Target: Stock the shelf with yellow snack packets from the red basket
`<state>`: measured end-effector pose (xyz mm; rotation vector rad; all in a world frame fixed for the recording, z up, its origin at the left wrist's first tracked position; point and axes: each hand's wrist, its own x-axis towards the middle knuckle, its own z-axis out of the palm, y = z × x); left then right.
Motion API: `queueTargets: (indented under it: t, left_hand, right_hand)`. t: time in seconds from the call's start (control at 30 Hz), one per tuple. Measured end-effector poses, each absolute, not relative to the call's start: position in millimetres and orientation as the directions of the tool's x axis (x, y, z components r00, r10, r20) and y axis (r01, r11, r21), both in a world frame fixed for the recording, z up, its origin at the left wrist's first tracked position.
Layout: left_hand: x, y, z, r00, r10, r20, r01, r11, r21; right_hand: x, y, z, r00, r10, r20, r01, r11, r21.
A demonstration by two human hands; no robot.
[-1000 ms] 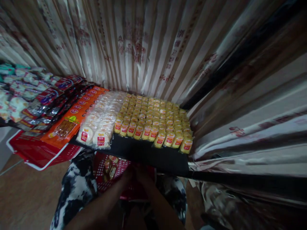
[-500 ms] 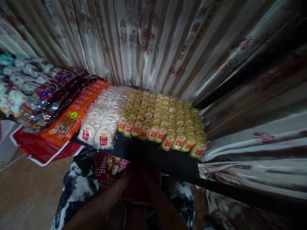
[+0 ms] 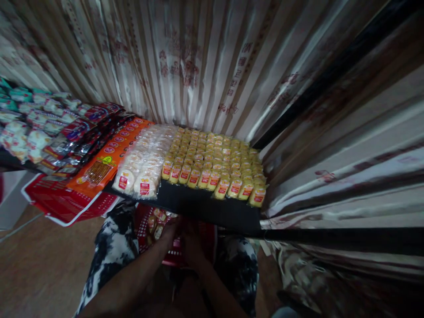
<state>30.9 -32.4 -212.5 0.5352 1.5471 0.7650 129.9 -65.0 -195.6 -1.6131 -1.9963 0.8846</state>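
Both my forearms reach down and forward into a red plastic basket point(image 3: 145, 240) that sits between my knees, under the front edge of a black shelf point(image 3: 205, 210). My left hand point(image 3: 170, 232) and my right hand point(image 3: 189, 240) are close together in deep shadow inside the basket. Whether either hand holds anything is too dark to tell. A few small snack packs point(image 3: 155, 220) lie at the basket's far left end, just left of my left hand.
On the shelf stand rows of small yellow packs point(image 3: 212, 161), white round packs point(image 3: 142, 170) and orange packs point(image 3: 111, 159). Dark red and silver packs point(image 3: 73, 134) lie further left above a red crate point(image 3: 61, 204). A striped glossy curtain point(image 3: 198, 66) closes the back and right.
My view swung slightly right and then back. Both hands stay low in the red basket and have edged a little toward the shelf's front edge.
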Motion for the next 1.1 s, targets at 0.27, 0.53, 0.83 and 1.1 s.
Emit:
queueTargets:
  t: [0.27, 0.53, 0.83, 1.1]
  left_hand:
    - [21.7, -49.8, -170.6, -0.049, 0.742, -0.668, -0.320, 0.622, 0.714]
    - [19.8, -60.9, -120.2, -0.063, 0.883, -0.465, -0.048, 0.463, 0.885]
    - [49.6, -55.8, -75.2, -0.006, 0.994, -0.105, 0.375, 0.100, 0.922]
    - [101.1, -24.2, -57.8, 0.137, 0.984, 0.115, 0.310, -0.153, 0.938]
  right_hand:
    - [145.6, -82.5, -162.6, -0.228, 0.973, -0.023, 0.609, 0.124, -0.784]
    - [157.3, -91.6, -129.7, -0.143, 0.988, 0.064, 0.462, 0.124, -0.878]
    - [171.7, -95.1, -102.2, 0.088, 0.961, 0.261, 0.433, 0.199, -0.879]
    - [197.9, -82.0, -95.9, 0.310, 0.832, 0.461, 0.615, 0.195, -0.764]
